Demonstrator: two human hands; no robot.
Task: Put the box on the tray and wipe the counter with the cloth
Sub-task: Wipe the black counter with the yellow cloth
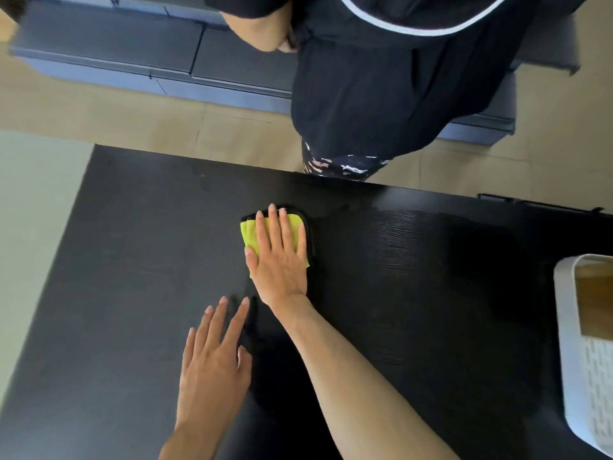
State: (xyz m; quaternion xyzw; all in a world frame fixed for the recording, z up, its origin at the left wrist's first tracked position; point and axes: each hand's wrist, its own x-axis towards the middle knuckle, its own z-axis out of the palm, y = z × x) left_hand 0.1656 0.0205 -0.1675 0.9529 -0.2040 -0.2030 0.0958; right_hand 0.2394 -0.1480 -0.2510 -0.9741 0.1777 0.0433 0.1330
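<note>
A folded yellow-green cloth with a black border (249,234) lies on the black counter (431,277) near its far edge. My right hand (280,260) presses flat on the cloth with fingers spread, covering most of it. My left hand (212,363) rests flat on the counter closer to me, fingers apart, holding nothing. At the right edge of the view stands a white tray (569,327) with a perforated wall. Inside it a brown box (593,300) is partly visible, cut off by the frame.
Another person in dark clothing (381,88) stands just beyond the counter's far edge. Behind that person are low blue-grey drawer units (132,51) on a light wood floor. The counter's left edge borders a pale surface (33,210).
</note>
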